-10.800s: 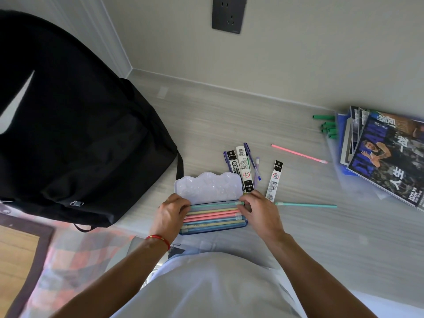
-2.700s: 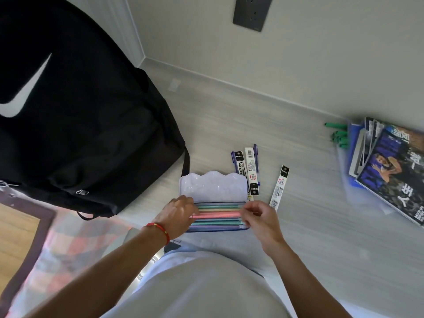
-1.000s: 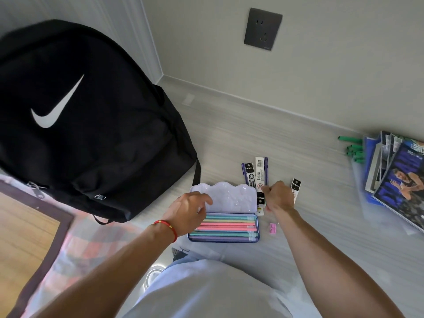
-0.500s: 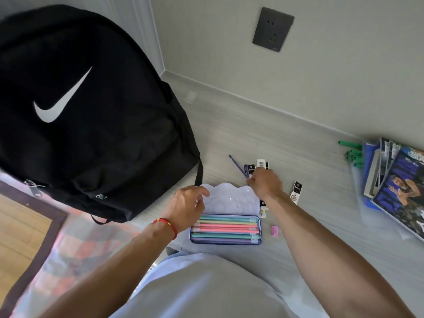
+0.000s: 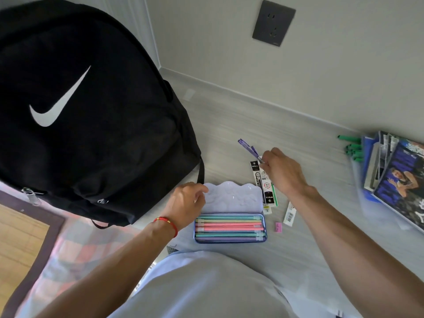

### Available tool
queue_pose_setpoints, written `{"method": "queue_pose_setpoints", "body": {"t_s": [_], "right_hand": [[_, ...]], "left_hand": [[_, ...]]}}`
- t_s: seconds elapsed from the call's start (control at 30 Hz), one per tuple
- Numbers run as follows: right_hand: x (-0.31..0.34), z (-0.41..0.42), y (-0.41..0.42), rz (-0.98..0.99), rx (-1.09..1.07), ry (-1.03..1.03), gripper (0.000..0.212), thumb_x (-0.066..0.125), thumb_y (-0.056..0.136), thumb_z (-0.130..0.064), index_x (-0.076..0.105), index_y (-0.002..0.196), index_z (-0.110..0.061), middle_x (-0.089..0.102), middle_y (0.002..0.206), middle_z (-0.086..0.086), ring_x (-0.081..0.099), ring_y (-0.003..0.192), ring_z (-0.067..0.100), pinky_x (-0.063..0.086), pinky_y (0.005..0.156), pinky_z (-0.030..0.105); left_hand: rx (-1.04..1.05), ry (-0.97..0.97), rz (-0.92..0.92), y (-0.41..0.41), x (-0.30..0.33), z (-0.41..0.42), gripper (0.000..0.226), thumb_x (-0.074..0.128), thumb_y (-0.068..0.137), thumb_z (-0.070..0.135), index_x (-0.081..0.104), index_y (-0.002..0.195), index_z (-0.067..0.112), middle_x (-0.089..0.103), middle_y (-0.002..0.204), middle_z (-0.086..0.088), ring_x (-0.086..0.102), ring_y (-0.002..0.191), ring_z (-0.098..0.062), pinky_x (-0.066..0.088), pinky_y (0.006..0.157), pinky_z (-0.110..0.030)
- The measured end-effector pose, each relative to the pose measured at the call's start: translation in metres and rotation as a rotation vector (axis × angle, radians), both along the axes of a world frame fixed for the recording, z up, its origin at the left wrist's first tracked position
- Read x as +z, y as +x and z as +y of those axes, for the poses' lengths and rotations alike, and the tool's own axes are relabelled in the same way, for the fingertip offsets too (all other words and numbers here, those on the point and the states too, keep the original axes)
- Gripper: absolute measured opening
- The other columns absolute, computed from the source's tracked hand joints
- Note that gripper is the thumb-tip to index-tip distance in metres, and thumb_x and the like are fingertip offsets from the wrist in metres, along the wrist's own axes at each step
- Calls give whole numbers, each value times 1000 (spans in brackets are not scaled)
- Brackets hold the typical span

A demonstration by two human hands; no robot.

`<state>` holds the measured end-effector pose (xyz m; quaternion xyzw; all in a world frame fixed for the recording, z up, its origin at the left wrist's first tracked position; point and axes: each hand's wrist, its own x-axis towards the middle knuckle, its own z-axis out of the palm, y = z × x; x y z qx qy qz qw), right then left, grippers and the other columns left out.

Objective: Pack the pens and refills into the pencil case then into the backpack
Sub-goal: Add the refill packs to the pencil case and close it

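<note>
An open blue pencil case (image 5: 230, 240) lies on the grey floor, its pale lid (image 5: 232, 198) folded back. Several pastel pens (image 5: 229, 227) fill it side by side. My left hand (image 5: 187, 204) rests at the lid's left edge, fingers loosely curled, holding nothing. My right hand (image 5: 283, 172) is raised above the refill packets (image 5: 263, 182) and pinches a purple pen (image 5: 249, 149) by one end. Another refill packet (image 5: 288, 213) lies right of the case. The black backpack (image 5: 87, 111) stands to the left, zipped as far as I can see.
A small pink eraser (image 5: 278, 226) lies right of the case. Magazines and a blue folder (image 5: 397, 182) are stacked at the far right with green markers (image 5: 352, 146) beside them. A wall with a dark socket (image 5: 273, 22) is behind. A checked mat (image 5: 68, 255) lies lower left.
My right hand has lifted the purple pen off the floor beside the refill packets and raised it. Over the longer span the loose pink and teal pens went into the case.
</note>
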<state>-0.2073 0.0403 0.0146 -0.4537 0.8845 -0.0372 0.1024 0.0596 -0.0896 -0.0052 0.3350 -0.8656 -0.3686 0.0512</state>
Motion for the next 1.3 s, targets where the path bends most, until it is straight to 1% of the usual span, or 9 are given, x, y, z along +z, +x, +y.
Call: {"method": "queue_pose_setpoints", "body": {"t_s": [0.17,0.3,0.37,0.43,0.6,0.77,0.87,1.13,1.3], "right_hand": [[8,26,52,-19,301,101,8,48,103,-25,47,112,-24,68,95,3,65,78,30,48,57,36],[-10,44,89,-154,377,51,12,40,106,-32,46,114,-25,59,94,1,63,76,34,47,56,38],[-14,49,94,-306,297,-24,13,41,106,-35,48,113,-28,58,94,0,62,78,31,52,64,43],[-16,51,95,-471,219,-91,9,48,103,-34,53,109,-29,62,96,-2,62,83,24,52,72,43],[-27,52,93,-644,121,-147,13,60,96,-39,68,103,-32,69,95,-15,64,87,6,53,79,33],[-44,71,90,-614,118,-137,20,62,96,-34,73,113,-30,63,95,-12,60,87,2,49,82,24],[-50,78,98,-595,81,-204,20,66,94,-32,75,112,-29,66,97,-10,61,87,1,48,80,19],[-63,89,110,-547,-26,-379,14,72,91,-14,79,103,-17,70,97,-5,66,87,7,52,80,20],[-66,95,109,-429,-45,-425,19,78,86,-13,79,105,-13,64,97,0,63,89,16,55,82,28]], "left_hand": [[92,460,223,-11,10,16,64,48,90,62,35,146,34,58,121,14,68,88,-14,61,73,-29],[148,555,302,-13,12,33,38,36,103,44,59,127,26,67,108,-4,66,79,-24,60,72,-37],[150,491,192,-12,8,39,35,35,105,33,69,108,24,68,85,-11,63,71,-24,58,70,-35],[117,459,89,-10,2,44,36,34,105,30,69,102,25,63,70,-2,57,63,-16,53,64,-28],[17,345,-24,-3,-18,52,28,42,101,31,59,79,27,58,65,7,50,58,-8,41,53,-13],[-50,186,-17,11,-30,51,14,58,95,27,65,84,30,65,76,15,60,72,0,44,61,-9],[-108,64,-15,12,-32,50,5,63,93,25,67,91,27,68,86,11,62,77,-7,51,70,-22],[-149,-36,11,17,-34,52,8,65,91,12,71,95,15,68,96,-1,60,83,-14,49,77,-19],[-165,-162,29,19,-33,50,9,66,87,4,73,90,10,66,89,-5,58,85,-22,52,76,-29]]}}
